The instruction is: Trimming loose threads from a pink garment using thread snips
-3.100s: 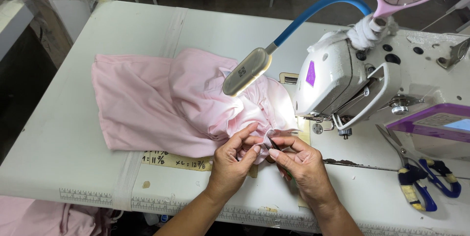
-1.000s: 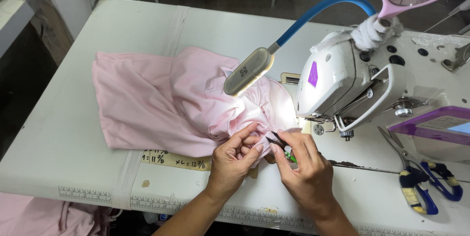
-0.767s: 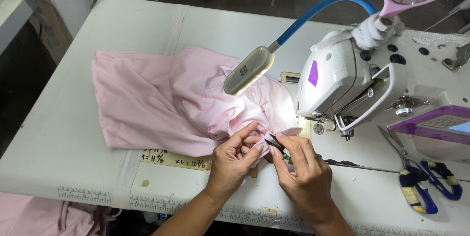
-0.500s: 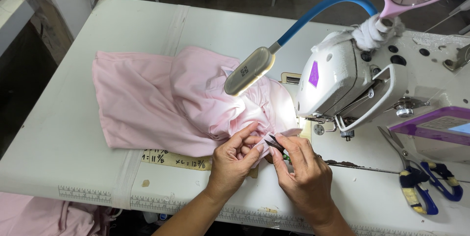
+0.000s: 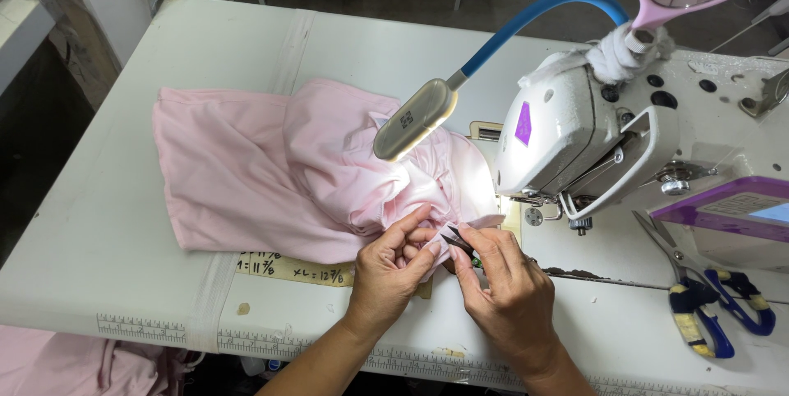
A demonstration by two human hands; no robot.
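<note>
Left hand (image 5: 393,258) pinches pink cloth (image 5: 271,174) taut, right hand (image 5: 505,285) clamped on small snips (image 5: 457,241); cut close, spare the fabric.

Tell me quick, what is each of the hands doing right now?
Left hand: closed, pinching the edge of the pink fabric.
Right hand: closed on small dark thread snips, tips at the fabric edge.

Pale pink garment (image 5: 271,178), crumpled and spread flat toward the worktop's left edge, bunched near the front edge, with small dark thread snips (image 5: 457,241) touching its hem.
</note>
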